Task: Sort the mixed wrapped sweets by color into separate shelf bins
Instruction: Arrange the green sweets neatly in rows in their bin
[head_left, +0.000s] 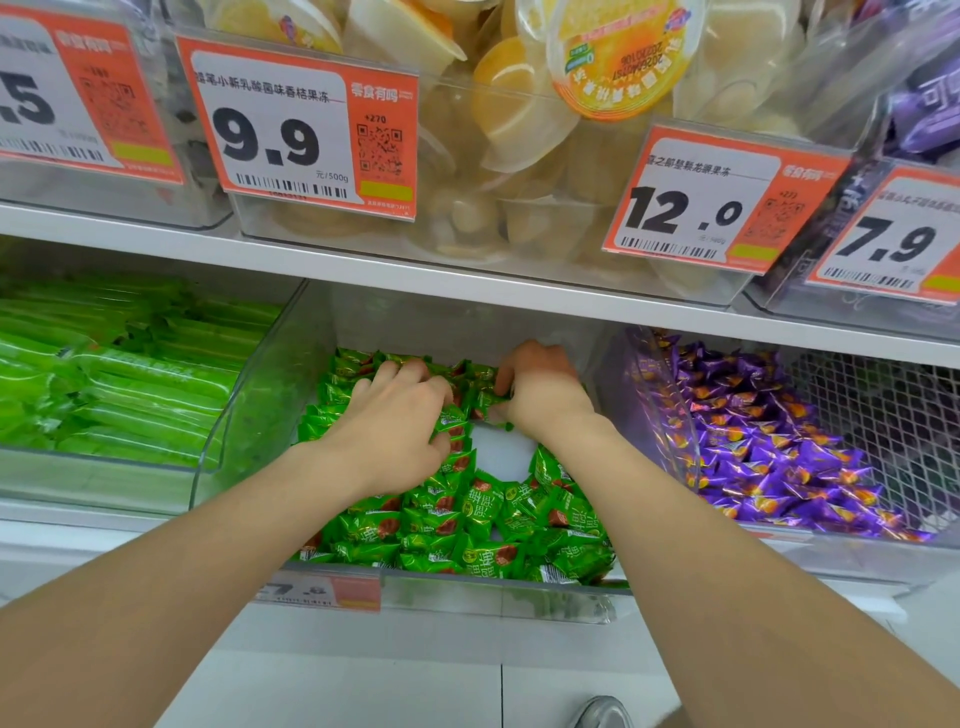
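**Head view: both hands down in the middle bin of green sweets**

The left hand (400, 415) lies palm-down on the heap of small green-wrapped sweets with red-brown print (483, 525). Its fingers are curled into the pile, and its thumb closes against a few of the wrappers at its right edge. The right hand (540, 395) sits just beside it, a little further back. Its fingers are bent under and pinch a green wrapper at its left side. The two hands are close together but do not touch.

Just in front of them, between the wrists, a bare white patch of bin floor (498, 452) shows through, and sweets are banked all around it.

The sweets fill the clear plastic middle bin (467, 592), piled deepest towards its front lip, which carries an orange and white price tag (322, 590).

The clear bin on the left (104, 483) holds long bright green stick packets (130, 384) lying in rows. The clear bin on the right (779, 558) holds shiny purple-wrapped sweets with orange print (753, 441).

On the shelf above, a clear bin holds pale yellow jelly cups (519, 104), with price tags reading 9.9 (270, 140) and 12.0 (685, 208) on the bin fronts.
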